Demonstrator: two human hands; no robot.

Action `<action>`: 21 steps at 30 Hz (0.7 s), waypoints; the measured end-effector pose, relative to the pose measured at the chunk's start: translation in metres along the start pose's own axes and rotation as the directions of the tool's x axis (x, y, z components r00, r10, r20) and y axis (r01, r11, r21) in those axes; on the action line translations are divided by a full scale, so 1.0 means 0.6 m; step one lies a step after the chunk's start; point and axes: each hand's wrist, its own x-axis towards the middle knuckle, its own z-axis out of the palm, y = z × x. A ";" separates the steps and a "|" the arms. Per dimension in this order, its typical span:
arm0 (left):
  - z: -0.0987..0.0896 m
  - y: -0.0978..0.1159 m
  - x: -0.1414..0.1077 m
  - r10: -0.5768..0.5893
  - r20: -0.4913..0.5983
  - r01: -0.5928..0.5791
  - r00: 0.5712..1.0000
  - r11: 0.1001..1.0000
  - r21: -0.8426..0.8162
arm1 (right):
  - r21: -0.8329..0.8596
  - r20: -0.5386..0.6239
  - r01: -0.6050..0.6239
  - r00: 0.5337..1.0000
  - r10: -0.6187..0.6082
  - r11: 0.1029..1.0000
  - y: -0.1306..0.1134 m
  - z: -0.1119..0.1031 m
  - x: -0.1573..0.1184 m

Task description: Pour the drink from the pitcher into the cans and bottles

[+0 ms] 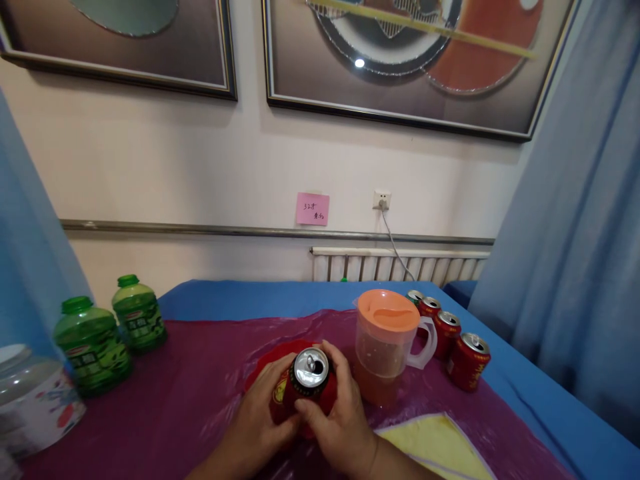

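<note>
A red drink can [311, 368] with a silver top stands roughly upright in front of me, its mouth open and the pull tab raised. My left hand [263, 413] wraps its left side, and my right hand [344, 410] is closed around the right side, thumb across the front. Behind the can and partly covered by my hands is a red dish [257, 365]; whether the can rests in it or is held above it, I cannot tell. Just right of my right hand stands a clear pitcher [380, 363] with an orange lid [389, 311] and brownish liquid inside.
Several opened cans [468, 363] line the right side behind the pitcher. A yellow cloth [440, 443] lies at front right. Two green bottles [93, 350] and a lidded jar [35, 407] stand at left. Purple plastic sheeting [190, 373] covers part of the blue tabletop [215, 300].
</note>
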 end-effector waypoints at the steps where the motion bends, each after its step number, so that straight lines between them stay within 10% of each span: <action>1: 0.000 -0.001 -0.001 -0.003 0.016 0.003 1.000 1.000 -0.003 | 0.001 0.006 0.002 1.000 -0.002 1.000 0.000 -0.001 0.000; 9: 0.005 -0.026 0.000 0.006 0.064 -0.008 0.998 1.000 0.024 | -0.071 0.037 0.060 0.998 -0.058 0.996 -0.001 0.001 0.004; 21: -0.004 -0.045 0.015 -0.081 -0.137 0.096 0.987 0.990 0.105 | -0.241 0.016 0.247 0.968 -0.251 0.939 -0.021 -0.009 0.000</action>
